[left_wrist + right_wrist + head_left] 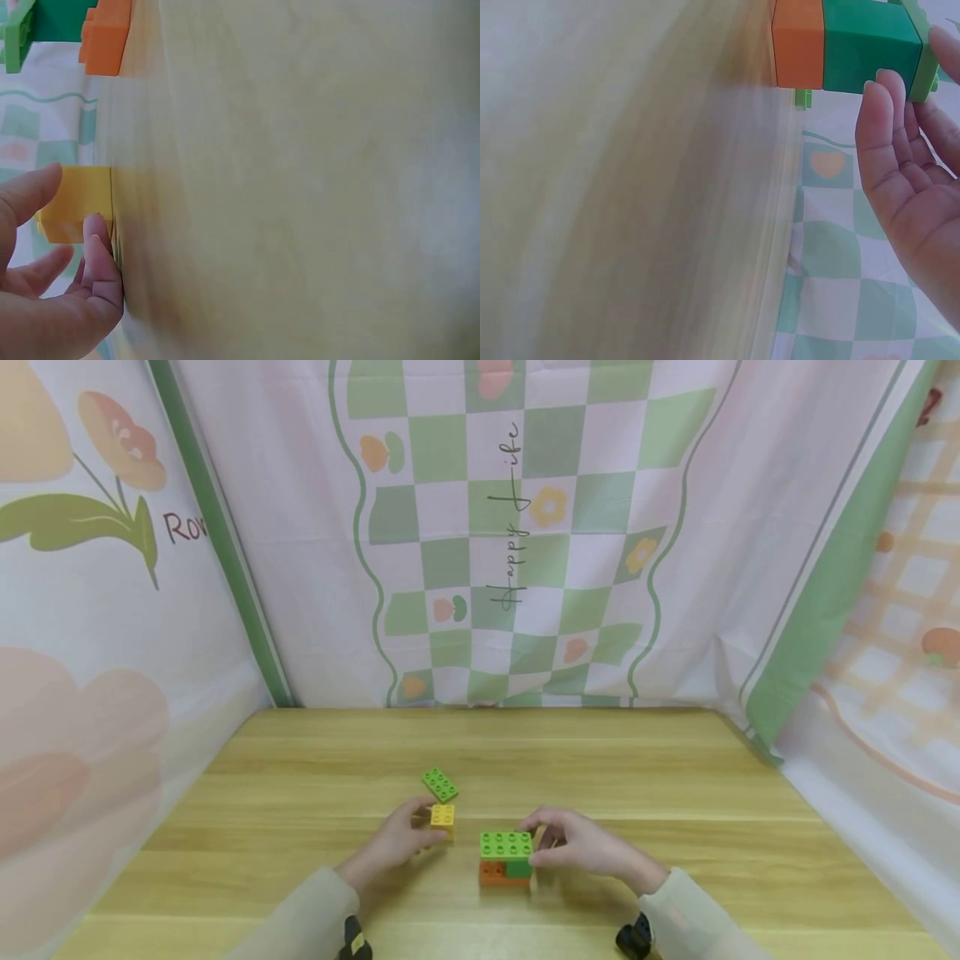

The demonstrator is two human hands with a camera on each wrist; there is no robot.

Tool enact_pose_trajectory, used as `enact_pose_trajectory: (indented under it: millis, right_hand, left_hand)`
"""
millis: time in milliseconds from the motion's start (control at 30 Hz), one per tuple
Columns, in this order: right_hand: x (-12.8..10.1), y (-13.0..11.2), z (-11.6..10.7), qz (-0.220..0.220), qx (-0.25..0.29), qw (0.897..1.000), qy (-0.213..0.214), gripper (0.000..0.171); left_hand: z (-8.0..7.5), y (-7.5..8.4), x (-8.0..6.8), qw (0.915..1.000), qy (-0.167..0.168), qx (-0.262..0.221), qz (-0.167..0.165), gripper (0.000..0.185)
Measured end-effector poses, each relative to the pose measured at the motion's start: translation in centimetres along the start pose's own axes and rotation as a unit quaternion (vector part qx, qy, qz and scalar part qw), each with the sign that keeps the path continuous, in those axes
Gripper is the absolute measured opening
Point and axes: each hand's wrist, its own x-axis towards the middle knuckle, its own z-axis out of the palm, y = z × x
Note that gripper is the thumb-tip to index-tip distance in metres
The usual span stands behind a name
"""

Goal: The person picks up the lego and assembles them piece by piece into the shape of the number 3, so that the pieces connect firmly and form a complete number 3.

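Note:
A yellow building brick (442,820) stands on the table, studs up. My left hand (405,837) curls round it, with the thumb in front; other fingers lie at its side, partly hidden. To the right is a stack: an orange brick (492,874) at the bottom, a dark green brick (870,45) on its right half, and a light green brick (506,844) overhanging on top. At the stack's right end my right hand (581,843) holds the light green brick's edge between thumb and fingers. Other fingertips (885,94) lie against the dark green brick.
Another light green brick (440,785) lies flat beyond the yellow brick, studs up. A printed curtain (517,568) hangs along the far edge of the wooden table (675,760), and further curtains enclose both sides.

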Motion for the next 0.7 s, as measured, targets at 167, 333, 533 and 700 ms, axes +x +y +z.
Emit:
enact_pose_trajectory:
  millis: [167,333,533,700]
  right_hand:
    - [0.0,0.0,-0.01,0.003,0.001,1.0,0.002,0.034]
    - [0.12,0.22,0.02,0.007,-0.007,1.0,0.002,0.033]
    - [0.14,0.33,0.05,0.006,-0.011,1.0,0.003,0.033]
    - [0.06,0.26,0.04,0.002,-0.003,1.0,0.004,0.033]
  left_hand:
    - [0.08,0.13,0.03,1.0,0.003,-0.003,-0.008,0.062]
    - [0.09,0.23,0.06,0.9999,0.007,-0.006,-0.012,0.056]
    - [0.08,0.09,0.12,0.9996,0.011,-0.015,-0.019,0.05]
    - [-0.02,0.14,0.13,0.9995,0.015,-0.025,-0.014,0.048]
